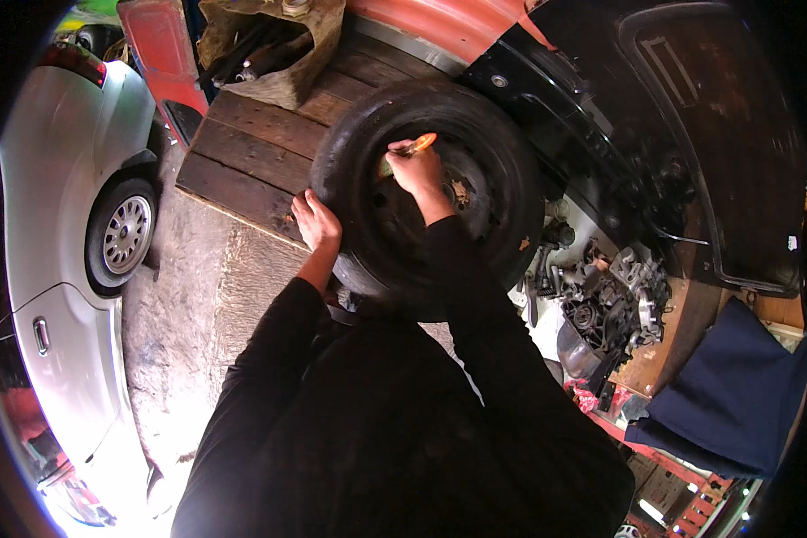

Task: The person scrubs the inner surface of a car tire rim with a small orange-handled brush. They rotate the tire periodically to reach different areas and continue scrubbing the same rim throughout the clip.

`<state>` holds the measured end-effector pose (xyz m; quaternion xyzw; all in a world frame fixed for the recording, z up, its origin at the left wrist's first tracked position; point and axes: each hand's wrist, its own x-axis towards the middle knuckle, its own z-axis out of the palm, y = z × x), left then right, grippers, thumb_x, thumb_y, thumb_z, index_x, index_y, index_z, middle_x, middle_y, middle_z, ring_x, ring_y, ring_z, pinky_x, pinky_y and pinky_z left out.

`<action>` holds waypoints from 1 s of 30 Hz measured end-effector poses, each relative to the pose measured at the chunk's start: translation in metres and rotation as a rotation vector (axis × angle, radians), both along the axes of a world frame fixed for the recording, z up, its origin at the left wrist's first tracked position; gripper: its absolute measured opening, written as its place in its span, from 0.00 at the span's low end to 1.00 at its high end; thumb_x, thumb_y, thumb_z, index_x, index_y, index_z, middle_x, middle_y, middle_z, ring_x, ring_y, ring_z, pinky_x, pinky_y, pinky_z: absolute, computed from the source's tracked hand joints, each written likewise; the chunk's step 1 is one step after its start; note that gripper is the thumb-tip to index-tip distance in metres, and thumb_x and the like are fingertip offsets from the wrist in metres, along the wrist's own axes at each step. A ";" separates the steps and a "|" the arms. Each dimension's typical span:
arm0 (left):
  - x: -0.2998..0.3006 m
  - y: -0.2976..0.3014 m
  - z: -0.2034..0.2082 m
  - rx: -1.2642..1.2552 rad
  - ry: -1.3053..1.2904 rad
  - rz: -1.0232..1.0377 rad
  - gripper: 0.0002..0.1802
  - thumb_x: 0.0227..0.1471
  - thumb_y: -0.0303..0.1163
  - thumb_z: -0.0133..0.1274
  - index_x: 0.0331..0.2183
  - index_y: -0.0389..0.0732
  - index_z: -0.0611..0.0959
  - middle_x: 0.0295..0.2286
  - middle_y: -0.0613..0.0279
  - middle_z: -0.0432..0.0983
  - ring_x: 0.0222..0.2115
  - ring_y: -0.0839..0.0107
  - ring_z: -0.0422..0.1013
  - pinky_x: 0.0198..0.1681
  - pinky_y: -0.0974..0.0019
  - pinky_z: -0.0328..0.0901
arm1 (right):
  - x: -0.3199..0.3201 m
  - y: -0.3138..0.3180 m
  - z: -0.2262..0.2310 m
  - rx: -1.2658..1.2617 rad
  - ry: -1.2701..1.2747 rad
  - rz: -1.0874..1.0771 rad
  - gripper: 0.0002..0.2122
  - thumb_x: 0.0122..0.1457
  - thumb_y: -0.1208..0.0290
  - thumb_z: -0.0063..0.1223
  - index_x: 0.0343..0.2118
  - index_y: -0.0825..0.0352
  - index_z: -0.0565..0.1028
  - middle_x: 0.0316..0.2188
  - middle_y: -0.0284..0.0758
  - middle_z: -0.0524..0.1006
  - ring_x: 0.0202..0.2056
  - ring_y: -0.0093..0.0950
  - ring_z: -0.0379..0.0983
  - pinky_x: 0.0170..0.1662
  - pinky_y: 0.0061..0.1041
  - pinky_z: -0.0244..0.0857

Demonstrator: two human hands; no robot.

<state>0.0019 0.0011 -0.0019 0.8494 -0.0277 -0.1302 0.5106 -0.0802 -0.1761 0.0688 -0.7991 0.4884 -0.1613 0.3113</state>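
A black tyre on a dark steel wheel (pixel 435 99) lies on a wooden plank bench in front of me. My right hand (pixel 414 169) is closed round an orange-handled tool (pixel 424 141) over the left part of the wheel rim. The handle's end sticks out above the fist. A pale yellowish part shows below the hand at the rim, but the tool's exact kind is hidden. My left hand (pixel 316 222) rests against the tyre's left side, fingers stretched out and holding nothing. Brown flakes or leaf-like bits (pixel 461 191) lie near the wheel's centre.
The plank bench (pixel 260 143) carries a worn sack (pixel 282 85) of tools behind the tyre. Dismantled engine parts (pixel 605 305) and a dark blue cloth (pixel 722 394) lie to the right. A large black car panel (pixel 717 117) stands at the back right. A silver car (pixel 72 242) is on the left.
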 end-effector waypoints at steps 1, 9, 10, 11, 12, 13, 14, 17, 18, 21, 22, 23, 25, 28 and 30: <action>-0.001 -0.002 0.001 0.007 0.004 -0.001 0.28 0.68 0.50 0.35 0.48 0.34 0.73 0.49 0.38 0.68 0.51 0.37 0.65 0.53 0.42 0.60 | 0.000 -0.007 -0.002 0.067 -0.095 -0.027 0.08 0.55 0.69 0.62 0.38 0.63 0.83 0.24 0.37 0.83 0.29 0.30 0.82 0.36 0.26 0.74; -0.001 0.003 0.003 0.007 0.030 -0.034 0.27 0.68 0.50 0.35 0.48 0.35 0.73 0.48 0.39 0.69 0.51 0.38 0.65 0.53 0.44 0.61 | -0.003 0.000 0.007 -0.062 -0.107 0.008 0.11 0.57 0.66 0.61 0.43 0.60 0.84 0.32 0.41 0.84 0.35 0.31 0.83 0.40 0.29 0.74; -0.001 0.002 0.001 0.010 0.019 -0.014 0.27 0.68 0.50 0.35 0.48 0.34 0.73 0.48 0.39 0.69 0.51 0.38 0.65 0.53 0.44 0.61 | -0.005 -0.001 0.007 -0.027 -0.083 0.059 0.12 0.57 0.66 0.61 0.43 0.59 0.84 0.32 0.41 0.84 0.35 0.32 0.83 0.40 0.30 0.74; -0.002 0.001 0.000 0.014 0.008 0.006 0.27 0.68 0.50 0.35 0.48 0.34 0.73 0.48 0.39 0.69 0.51 0.38 0.65 0.53 0.44 0.61 | -0.004 0.001 0.006 -0.036 -0.169 -0.043 0.12 0.57 0.65 0.60 0.44 0.59 0.83 0.32 0.39 0.85 0.35 0.33 0.83 0.41 0.31 0.74; -0.002 -0.001 -0.002 0.016 -0.006 0.023 0.27 0.68 0.50 0.35 0.48 0.34 0.73 0.48 0.39 0.69 0.51 0.38 0.65 0.53 0.44 0.61 | -0.004 0.001 0.003 -0.070 -0.199 -0.094 0.13 0.57 0.64 0.60 0.43 0.59 0.84 0.32 0.38 0.85 0.35 0.34 0.83 0.41 0.31 0.74; -0.002 -0.002 -0.003 0.013 -0.017 0.001 0.27 0.68 0.50 0.35 0.48 0.34 0.73 0.48 0.39 0.69 0.51 0.38 0.65 0.53 0.44 0.61 | -0.003 0.001 0.000 -0.104 -0.230 -0.144 0.13 0.56 0.64 0.60 0.43 0.59 0.84 0.32 0.38 0.85 0.35 0.35 0.83 0.41 0.32 0.74; -0.001 -0.002 -0.005 0.010 -0.029 -0.021 0.27 0.68 0.50 0.35 0.48 0.34 0.73 0.48 0.39 0.69 0.51 0.38 0.65 0.53 0.44 0.61 | -0.003 0.001 -0.003 -0.139 -0.260 -0.195 0.13 0.56 0.63 0.60 0.43 0.59 0.84 0.31 0.37 0.85 0.35 0.35 0.83 0.41 0.32 0.74; 0.003 0.003 -0.007 0.019 -0.013 -0.017 0.27 0.68 0.50 0.36 0.48 0.34 0.73 0.48 0.38 0.69 0.51 0.38 0.65 0.53 0.44 0.61 | 0.001 0.012 0.015 -0.007 0.027 0.029 0.12 0.56 0.65 0.60 0.42 0.61 0.84 0.31 0.41 0.84 0.35 0.37 0.83 0.40 0.34 0.74; 0.001 0.003 -0.004 0.021 0.003 -0.015 0.27 0.68 0.50 0.36 0.48 0.34 0.73 0.48 0.38 0.69 0.50 0.38 0.65 0.53 0.44 0.61 | 0.000 0.009 0.013 0.015 -0.041 0.070 0.12 0.56 0.65 0.60 0.42 0.61 0.84 0.31 0.42 0.84 0.35 0.38 0.83 0.41 0.35 0.74; -0.003 -0.002 0.001 0.002 0.018 0.014 0.27 0.68 0.50 0.36 0.47 0.34 0.73 0.47 0.38 0.69 0.50 0.37 0.66 0.53 0.43 0.61 | 0.003 0.006 0.008 -0.018 -0.310 -0.208 0.13 0.53 0.65 0.61 0.42 0.57 0.84 0.33 0.42 0.84 0.38 0.37 0.82 0.43 0.34 0.74; -0.002 -0.002 0.000 0.008 0.016 0.017 0.27 0.68 0.50 0.36 0.47 0.34 0.73 0.47 0.38 0.69 0.50 0.37 0.66 0.53 0.43 0.61 | 0.002 0.008 0.008 -0.036 -0.199 -0.096 0.13 0.54 0.67 0.60 0.43 0.59 0.84 0.34 0.42 0.84 0.38 0.37 0.83 0.43 0.33 0.74; -0.002 -0.002 -0.001 0.014 0.014 0.018 0.27 0.68 0.50 0.36 0.47 0.34 0.73 0.47 0.37 0.69 0.50 0.37 0.66 0.52 0.43 0.61 | 0.000 0.009 0.008 -0.054 -0.086 0.015 0.13 0.55 0.68 0.60 0.43 0.60 0.84 0.34 0.42 0.84 0.38 0.37 0.83 0.42 0.32 0.75; 0.000 -0.002 0.001 0.016 0.010 0.021 0.27 0.68 0.50 0.35 0.47 0.34 0.73 0.47 0.37 0.69 0.50 0.37 0.66 0.52 0.43 0.61 | -0.001 0.011 0.017 -0.035 0.093 0.198 0.12 0.57 0.69 0.59 0.44 0.62 0.83 0.37 0.41 0.84 0.40 0.37 0.83 0.44 0.32 0.75; -0.002 0.000 0.004 0.008 0.011 0.002 0.27 0.68 0.50 0.35 0.48 0.34 0.73 0.47 0.37 0.69 0.50 0.37 0.66 0.52 0.43 0.61 | 0.000 0.014 0.025 -0.011 -0.186 0.058 0.13 0.55 0.64 0.60 0.43 0.58 0.84 0.39 0.37 0.84 0.43 0.37 0.81 0.48 0.34 0.73; 0.001 0.002 0.004 0.013 0.006 -0.013 0.27 0.68 0.50 0.35 0.48 0.34 0.74 0.47 0.37 0.69 0.50 0.37 0.66 0.52 0.43 0.61 | -0.004 0.022 0.028 0.000 -0.034 0.182 0.13 0.56 0.65 0.60 0.44 0.59 0.84 0.39 0.38 0.84 0.41 0.36 0.82 0.46 0.32 0.74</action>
